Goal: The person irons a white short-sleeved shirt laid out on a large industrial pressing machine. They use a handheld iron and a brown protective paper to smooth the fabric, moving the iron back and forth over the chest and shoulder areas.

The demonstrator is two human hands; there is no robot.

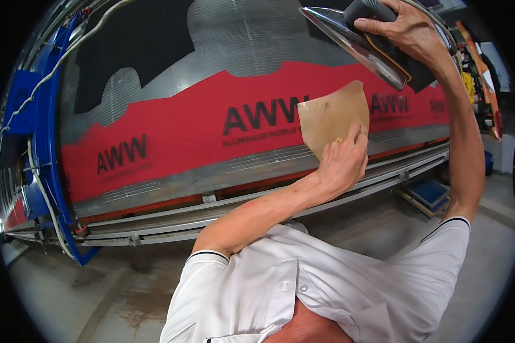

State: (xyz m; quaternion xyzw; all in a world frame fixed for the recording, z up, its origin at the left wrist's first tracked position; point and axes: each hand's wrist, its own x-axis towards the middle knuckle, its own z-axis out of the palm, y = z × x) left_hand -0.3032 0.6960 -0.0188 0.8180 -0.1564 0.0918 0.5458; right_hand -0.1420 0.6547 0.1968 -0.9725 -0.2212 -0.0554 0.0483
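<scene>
My right hand [412,30] grips the dark handle of an electric iron [365,51] at the upper right. The iron is tilted, its pointed tip towards the upper left and its shiny metal side showing. My left hand [343,160] holds the lower end of a brown sheet [334,111], perhaps paper or cloth, with one finger laid along its face. The sheet covers part of the black lettering on a long red band [189,111]. Whether the sheet lies flat on the band or is lifted cannot be made out.
Grey ribbed metal-like surface [244,38] and black areas [159,43] border the band. A metal rail [171,227] runs along the near edge. A blue frame [47,141] with a pale cord [64,60] stands at left. Framed blue panel [427,193] sits low at right.
</scene>
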